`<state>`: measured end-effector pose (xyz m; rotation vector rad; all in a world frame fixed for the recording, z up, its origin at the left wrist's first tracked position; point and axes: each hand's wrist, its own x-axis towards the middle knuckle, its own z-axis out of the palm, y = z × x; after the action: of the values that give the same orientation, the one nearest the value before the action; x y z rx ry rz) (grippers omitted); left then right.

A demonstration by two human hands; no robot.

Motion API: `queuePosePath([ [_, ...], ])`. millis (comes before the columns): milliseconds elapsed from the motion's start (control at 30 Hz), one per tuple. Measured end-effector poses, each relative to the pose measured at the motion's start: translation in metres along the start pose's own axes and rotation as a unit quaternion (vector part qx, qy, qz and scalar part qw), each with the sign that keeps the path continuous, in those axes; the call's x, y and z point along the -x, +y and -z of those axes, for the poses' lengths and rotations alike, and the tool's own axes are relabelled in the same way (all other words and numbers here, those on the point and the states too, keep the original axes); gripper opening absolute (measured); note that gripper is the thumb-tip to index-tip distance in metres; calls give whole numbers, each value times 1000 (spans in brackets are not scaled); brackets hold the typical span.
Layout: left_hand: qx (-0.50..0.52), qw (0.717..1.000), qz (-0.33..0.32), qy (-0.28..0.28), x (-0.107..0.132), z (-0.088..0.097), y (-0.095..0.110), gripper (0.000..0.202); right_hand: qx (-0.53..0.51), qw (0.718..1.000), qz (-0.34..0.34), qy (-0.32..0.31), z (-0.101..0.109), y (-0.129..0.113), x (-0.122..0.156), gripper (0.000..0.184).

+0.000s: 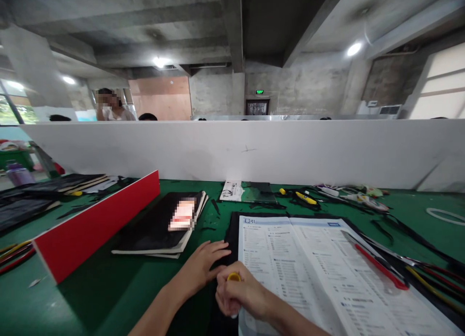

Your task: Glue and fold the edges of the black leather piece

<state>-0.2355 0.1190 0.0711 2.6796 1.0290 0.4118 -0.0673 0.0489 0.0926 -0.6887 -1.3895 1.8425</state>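
A printed sheet (276, 273) is spread open on top of a black sheet (233, 239), which sticks out past its left and far edges. My left hand (203, 266) lies with fingers stretched out, the tips at the black border near the printed sheet's left edge. Right beside it, my right hand (241, 287) is closed in a fist around a yellow round-ended tool (233, 276). A small whitish end shows below the fist; most of the tool is hidden by the fingers. On the printed sheet's right part lies a red-handled cutter (381, 268).
A red divider (105, 224) stands on the green table (90, 302) at left, with black-covered books (156, 224) beside it. A yellow cutter (305, 198), black scraps and tools lie at the back and right. A white partition (232, 149) closes the far side; a person (115, 113) is beyond.
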Motion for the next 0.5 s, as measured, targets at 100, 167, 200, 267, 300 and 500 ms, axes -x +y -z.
queuePosePath([
  [100,-6,1000,2,2,-1,-2,-1,40,-54,998,6,-33,-10,1,0,8],
  [167,-8,1000,1,-3,-1,-3,-1,42,-95,994,40,-20,-12,-3,-2,16],
  [200,-9,1000,2,-4,-1,-3,-1,44,-110,992,65,-1,-12,-5,-3,20],
  [267,-9,1000,4,-7,0,-2,-1,48,-117,986,111,46,-8,-10,-5,25],
  [300,-8,1000,5,-8,1,-1,-1,49,-106,985,122,64,-5,-11,-6,24],
  [500,-2,1000,-1,-18,2,4,4,44,-3,997,49,65,1,1,-1,9],
])
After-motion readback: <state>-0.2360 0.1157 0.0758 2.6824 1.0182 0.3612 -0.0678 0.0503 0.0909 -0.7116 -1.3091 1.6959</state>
